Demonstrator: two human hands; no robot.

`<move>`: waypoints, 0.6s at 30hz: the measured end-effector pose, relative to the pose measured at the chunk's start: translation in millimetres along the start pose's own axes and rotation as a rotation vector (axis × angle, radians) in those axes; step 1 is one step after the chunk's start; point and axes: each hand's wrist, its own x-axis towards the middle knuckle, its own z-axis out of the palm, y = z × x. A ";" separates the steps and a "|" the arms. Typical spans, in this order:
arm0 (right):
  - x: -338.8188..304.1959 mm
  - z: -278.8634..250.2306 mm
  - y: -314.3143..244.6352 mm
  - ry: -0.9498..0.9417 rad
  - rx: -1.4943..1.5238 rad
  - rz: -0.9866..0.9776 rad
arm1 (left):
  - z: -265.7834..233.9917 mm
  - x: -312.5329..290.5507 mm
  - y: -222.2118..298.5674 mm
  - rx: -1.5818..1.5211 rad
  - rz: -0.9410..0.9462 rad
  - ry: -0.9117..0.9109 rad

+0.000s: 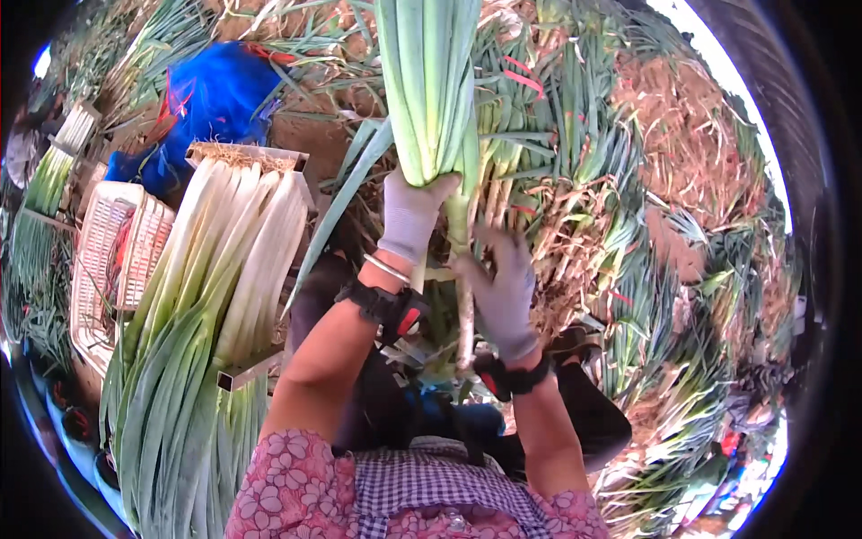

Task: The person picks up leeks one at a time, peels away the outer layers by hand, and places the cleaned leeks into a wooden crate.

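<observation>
My gloved left hand (413, 211) is closed around large green onions (426, 85) at the base of their leaves, which fan upward away from me. One pale stalk (465, 314) hangs down between my hands, beside the right one. My gloved right hand (501, 287) is just right of that stalk, its thumb and fingers apart; whether the thumb brushes the stalk I cannot tell. To the left, a thick row of green onions (224, 225) lies in a metal rack (251, 366), roots at the far end and leaves toward me.
A cream plastic basket (94, 269) stands left of the rack. Behind it is a blue mesh heap (220, 90). Piled green onions (575, 108) cover the ground ahead and right, some tied with red tape (523, 79). A second loaded rack (58, 148) is at far left.
</observation>
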 end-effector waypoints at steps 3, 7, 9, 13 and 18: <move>24.1 7.3 -11.2 -0.110 0.507 0.581 | 2.2 -7.2 -4.5 -0.113 0.066 -0.050; 5.9 15.0 22.9 -0.038 0.462 0.369 | 8.5 -9.8 0.6 -0.161 0.079 -0.100; -1.0 7.5 18.7 -0.064 0.734 0.644 | 7.1 -6.9 -2.2 -0.118 0.075 -0.103; 30.0 5.7 -4.1 -0.078 0.796 0.746 | 10.8 -7.2 -5.8 -0.186 0.172 -0.122; -3.4 20.5 19.0 -0.154 0.662 0.617 | -0.8 -6.9 2.2 -0.168 0.039 -0.147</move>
